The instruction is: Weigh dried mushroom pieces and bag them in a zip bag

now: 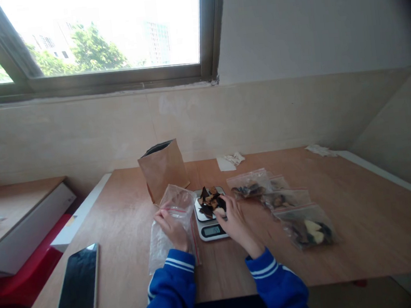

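Note:
A small white kitchen scale (202, 226) with a lit display stands mid-table. On its platform lies a heap of dried slices (210, 201), dark-skinned with tan and pale insides. My right hand (235, 221) rests at the heap's right side, thumb and fingers apart and touching the slices; no piece is clearly gripped. To the left of the scale, my left hand (172, 230) pinches a clear zip bag (160, 252) near its red seal line. Another stretch of clear plastic reaches up beside the scale; I cannot tell whether it is a second bag.
Behind the clear bag stands an open brown paper pouch (165, 170). Several filled zip bags (307, 229) lie on the right. A tablet (76, 287) sits at the table's left front edge. Crumpled tissue (234, 159) is at the back, by the wall.

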Tool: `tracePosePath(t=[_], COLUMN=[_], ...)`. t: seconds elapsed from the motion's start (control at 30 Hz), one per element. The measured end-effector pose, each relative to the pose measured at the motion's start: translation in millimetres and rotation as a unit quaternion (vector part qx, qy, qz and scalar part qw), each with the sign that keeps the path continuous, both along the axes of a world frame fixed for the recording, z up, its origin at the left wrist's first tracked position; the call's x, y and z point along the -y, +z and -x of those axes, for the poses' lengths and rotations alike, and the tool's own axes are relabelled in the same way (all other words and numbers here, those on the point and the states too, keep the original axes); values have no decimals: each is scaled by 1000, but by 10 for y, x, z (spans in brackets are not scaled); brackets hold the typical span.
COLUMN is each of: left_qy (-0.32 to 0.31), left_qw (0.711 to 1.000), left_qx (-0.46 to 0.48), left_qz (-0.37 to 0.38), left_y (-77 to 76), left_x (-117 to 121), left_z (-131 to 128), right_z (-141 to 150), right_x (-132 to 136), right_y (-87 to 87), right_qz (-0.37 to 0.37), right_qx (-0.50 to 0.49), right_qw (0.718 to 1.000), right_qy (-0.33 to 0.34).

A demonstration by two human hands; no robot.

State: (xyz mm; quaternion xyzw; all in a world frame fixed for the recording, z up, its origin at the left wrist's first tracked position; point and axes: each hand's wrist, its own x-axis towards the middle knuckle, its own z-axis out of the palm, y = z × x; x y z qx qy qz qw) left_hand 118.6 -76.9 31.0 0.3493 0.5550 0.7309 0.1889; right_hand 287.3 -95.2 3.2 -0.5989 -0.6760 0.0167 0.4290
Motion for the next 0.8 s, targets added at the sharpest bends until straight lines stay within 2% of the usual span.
tracePosePath(t=[0.1, 0.27, 0.4, 0.5, 0.57, 0.67, 0.73, 0.8], left_qy=[28, 14, 4, 0, -16, -38, -37, -28], left_qw=[999, 999, 999, 999, 999, 998, 998, 998], left_qx=[25, 20, 18, 6, 1, -2, -4, -3], left_qz=[-28, -26, -28, -45, -51, -45, -43, -50], left_y=[-91, -190, -210, -197, -185, -182, -190, -199], left_x=[22, 24, 12, 31, 50, 65, 62, 55], left_z=[-46, -55, -55, -69, -82, -98, -102, -100], right_z=[29, 37, -25, -20, 59, 293, 479, 630], right_x=[-20, -86, -139, -112, -72, -51, -79, -123], right_y=[-74, -217, -203, 25, 289, 724, 944, 1068], right_qz=[0, 14, 13, -7, -15, 10, 27, 44], right_qx=[10, 26, 9, -46, -101, -182, -186, -129], right_qw=[1000, 996, 998, 998, 995, 978, 972, 977], right_qy=[-15, -79, -53, -29, 2, 98, 141, 164])
